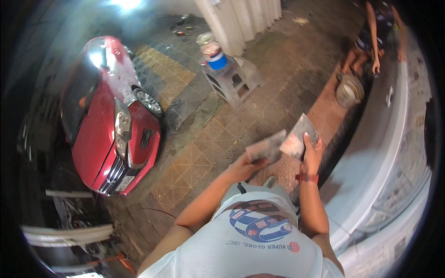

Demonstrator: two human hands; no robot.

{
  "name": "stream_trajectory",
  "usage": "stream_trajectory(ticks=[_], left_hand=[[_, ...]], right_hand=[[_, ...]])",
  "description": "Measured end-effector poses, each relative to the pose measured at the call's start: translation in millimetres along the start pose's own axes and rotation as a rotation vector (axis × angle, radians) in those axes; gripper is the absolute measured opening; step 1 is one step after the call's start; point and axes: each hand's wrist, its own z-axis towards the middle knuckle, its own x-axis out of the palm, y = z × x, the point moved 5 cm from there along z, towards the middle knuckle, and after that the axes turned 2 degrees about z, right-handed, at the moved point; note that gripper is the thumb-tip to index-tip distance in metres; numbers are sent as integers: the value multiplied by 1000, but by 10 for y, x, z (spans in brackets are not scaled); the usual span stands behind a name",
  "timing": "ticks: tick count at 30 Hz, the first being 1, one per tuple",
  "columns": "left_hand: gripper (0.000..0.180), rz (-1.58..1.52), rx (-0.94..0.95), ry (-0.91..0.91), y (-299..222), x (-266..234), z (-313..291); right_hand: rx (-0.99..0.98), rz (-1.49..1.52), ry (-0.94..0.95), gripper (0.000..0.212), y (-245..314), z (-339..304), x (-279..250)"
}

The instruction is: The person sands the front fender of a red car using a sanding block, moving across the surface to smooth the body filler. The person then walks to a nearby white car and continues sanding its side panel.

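My left hand (245, 167) is closed around the near end of a thin grey rectangular plate (269, 146). My right hand (314, 153), with a red band at its wrist, grips a second flat rectangular plate (295, 142) with pinkish-white paste smeared on its face. The two plates meet or overlap at their inner edges in front of my body; I cannot tell whether they touch. Both look like putty spreaders. Part of the left plate's near end is covered by my fingers.
A red car (99, 134) stands on the left. Ahead, a grey plastic stool (234, 83) bears a blue-banded can (216, 60). A pale car body (361, 171) with masking paper runs along my right. Beyond it, another person (375, 37) crouches by a bucket (348, 91).
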Motion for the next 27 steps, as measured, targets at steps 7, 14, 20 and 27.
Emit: stream_trajectory(ticks=[7,14,20,27], left_hand=[[44,315,46,14,-110,114,-18],[45,419,89,14,-195,57,-20],[48,400,-8,84,48,-105,52],[48,35,183,5,145,-196,-22]], right_hand=[[-103,-510,255,44,197,-109,320],[-199,-659,632,40,97,-301,593],[-334,-655,547,35,29,-267,664],[-117,-456,585,40,-435,-112,466]])
